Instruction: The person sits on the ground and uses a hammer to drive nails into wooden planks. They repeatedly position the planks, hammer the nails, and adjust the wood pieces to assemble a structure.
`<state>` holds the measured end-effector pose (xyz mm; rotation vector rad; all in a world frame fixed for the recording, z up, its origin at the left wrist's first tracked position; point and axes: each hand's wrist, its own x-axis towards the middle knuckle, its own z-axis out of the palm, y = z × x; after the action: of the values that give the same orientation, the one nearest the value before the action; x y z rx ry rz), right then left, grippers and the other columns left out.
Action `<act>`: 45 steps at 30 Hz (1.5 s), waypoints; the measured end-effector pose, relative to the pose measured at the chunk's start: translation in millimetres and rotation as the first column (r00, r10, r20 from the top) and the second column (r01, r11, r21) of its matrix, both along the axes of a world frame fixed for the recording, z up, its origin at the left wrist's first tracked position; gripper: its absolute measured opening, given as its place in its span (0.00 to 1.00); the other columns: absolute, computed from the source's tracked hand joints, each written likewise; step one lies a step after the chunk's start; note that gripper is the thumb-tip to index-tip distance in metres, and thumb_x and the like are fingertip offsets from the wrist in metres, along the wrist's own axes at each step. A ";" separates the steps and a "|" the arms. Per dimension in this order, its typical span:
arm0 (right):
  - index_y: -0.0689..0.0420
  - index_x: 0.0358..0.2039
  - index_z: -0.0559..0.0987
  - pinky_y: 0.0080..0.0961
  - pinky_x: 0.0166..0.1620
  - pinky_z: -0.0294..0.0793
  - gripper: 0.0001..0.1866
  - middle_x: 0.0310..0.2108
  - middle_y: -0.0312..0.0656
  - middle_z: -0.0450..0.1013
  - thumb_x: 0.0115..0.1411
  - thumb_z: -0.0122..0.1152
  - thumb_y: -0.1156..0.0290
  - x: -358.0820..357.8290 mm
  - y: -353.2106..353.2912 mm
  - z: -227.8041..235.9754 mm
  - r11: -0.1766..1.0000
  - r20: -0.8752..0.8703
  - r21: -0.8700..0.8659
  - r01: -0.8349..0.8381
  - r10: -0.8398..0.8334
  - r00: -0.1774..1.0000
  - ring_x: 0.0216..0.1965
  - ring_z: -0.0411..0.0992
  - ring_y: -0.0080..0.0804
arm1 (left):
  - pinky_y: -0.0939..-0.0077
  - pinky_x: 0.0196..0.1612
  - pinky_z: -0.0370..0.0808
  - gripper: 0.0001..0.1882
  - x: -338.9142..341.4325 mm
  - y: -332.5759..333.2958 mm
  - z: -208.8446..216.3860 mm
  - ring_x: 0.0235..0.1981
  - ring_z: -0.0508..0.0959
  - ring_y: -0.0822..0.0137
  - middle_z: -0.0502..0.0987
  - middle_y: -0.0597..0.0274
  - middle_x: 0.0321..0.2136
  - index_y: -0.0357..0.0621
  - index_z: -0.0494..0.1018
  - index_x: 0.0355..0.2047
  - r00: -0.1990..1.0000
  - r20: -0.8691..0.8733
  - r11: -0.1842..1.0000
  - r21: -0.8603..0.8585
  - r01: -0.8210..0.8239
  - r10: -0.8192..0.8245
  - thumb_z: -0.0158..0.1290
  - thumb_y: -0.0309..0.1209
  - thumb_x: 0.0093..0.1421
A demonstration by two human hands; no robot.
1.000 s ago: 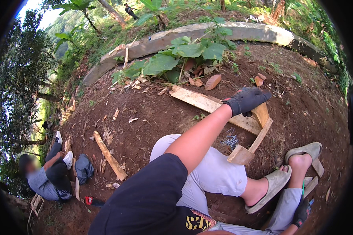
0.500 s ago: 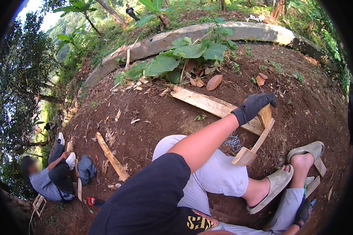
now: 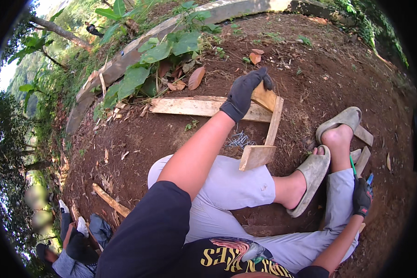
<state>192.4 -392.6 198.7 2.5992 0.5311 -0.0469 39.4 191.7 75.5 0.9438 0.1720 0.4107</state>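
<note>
My left hand (image 3: pixel 242 95), in a dark glove, is closed around the top block (image 3: pixel 264 97) of a small wooden frame. A narrow slat (image 3: pixel 274 123) joins this block to a second block (image 3: pixel 258 156), which is close to my knee. Behind the frame lies a long flat board (image 3: pixel 185 106). Loose nails (image 3: pixel 239 139) are heaped on the soil between the board and my knee. At the lower right my gloved right hand (image 3: pixel 362 198) is closed beside my shin. A thin green rod (image 3: pixel 353 165) and a blue tip (image 3: pixel 370 178) stick out by its fingers; the rest is hidden.
My sandalled feet (image 3: pixel 314 178) rest right of the frame, with wood offcuts (image 3: pixel 363 135) beyond them. A leafy plant (image 3: pixel 134 81) grows before a low concrete kerb (image 3: pixel 111 72). A wooden stick (image 3: pixel 111 200) lies at left, near another seated person (image 3: pixel 76 252).
The view has swung, so the scene sits further left. My left hand still holds the frame, which looks more upright. More of my right hand and the green rod shows.
</note>
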 end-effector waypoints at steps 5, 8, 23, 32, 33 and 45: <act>0.50 0.45 0.86 0.56 0.49 0.78 0.19 0.45 0.53 0.83 0.72 0.54 0.51 -14.2 34.6 16.3 0.993 -0.023 0.012 0.120 -0.120 0.993 0.47 0.81 0.59 | 0.66 0.55 0.77 0.24 4.2 4.6 -4.9 0.41 0.81 0.63 0.81 0.57 0.35 0.37 0.77 0.34 0.990 -0.113 0.996 0.041 -0.083 0.087 0.46 0.45 0.80; 0.50 0.46 0.86 0.55 0.50 0.78 0.19 0.44 0.51 0.84 0.71 0.55 0.50 -19.6 40.7 21.4 0.984 -0.056 0.033 0.175 -0.173 0.983 0.47 0.81 0.58 | 0.68 0.52 0.76 0.24 6.1 -1.4 -4.7 0.39 0.80 0.67 0.81 0.60 0.33 0.38 0.78 0.33 0.985 -0.132 0.991 0.093 -0.096 0.108 0.46 0.45 0.80; 0.52 0.41 0.84 0.54 0.46 0.79 0.19 0.40 0.53 0.83 0.72 0.57 0.49 -23.5 38.2 19.9 0.989 -0.034 0.070 0.127 -0.125 0.992 0.44 0.81 0.59 | 0.58 0.50 0.76 0.27 -4.9 -30.5 58.2 0.44 0.81 0.49 0.79 0.50 0.40 0.42 0.76 0.44 0.968 -0.160 0.501 0.864 0.044 0.191 0.38 0.53 0.81; 0.48 0.46 0.86 0.56 0.49 0.79 0.19 0.41 0.53 0.83 0.73 0.54 0.49 -23.8 48.0 24.3 0.988 -0.052 0.031 0.152 -0.150 0.987 0.46 0.82 0.58 | 0.59 0.55 0.77 0.30 -4.8 -21.8 63.5 0.51 0.83 0.55 0.84 0.50 0.47 0.42 0.76 0.56 0.891 -0.403 0.505 0.825 0.253 0.212 0.55 0.58 0.73; 0.48 0.46 0.86 0.56 0.49 0.79 0.19 0.41 0.53 0.84 0.72 0.55 0.49 -24.4 48.9 24.3 0.985 -0.056 0.028 0.171 -0.169 0.984 0.46 0.82 0.58 | 0.59 0.56 0.77 0.32 -4.8 -23.1 62.3 0.52 0.83 0.53 0.84 0.49 0.48 0.42 0.76 0.58 0.893 -0.393 0.557 0.802 0.216 0.221 0.56 0.58 0.72; 0.50 0.46 0.84 0.54 0.50 0.79 0.20 0.46 0.53 0.83 0.72 0.55 0.48 -22.0 43.8 23.7 0.978 -0.078 0.034 0.205 -0.202 0.976 0.48 0.81 0.58 | 0.58 0.57 0.77 0.30 14.1 22.2 -21.6 0.53 0.83 0.47 0.82 0.44 0.53 0.37 0.79 0.58 0.655 -0.483 0.771 0.585 -0.252 0.581 0.52 0.53 0.75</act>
<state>170.4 -348.9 222.3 2.6919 0.2915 -0.2033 53.5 214.0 53.8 1.5259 1.0001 0.5712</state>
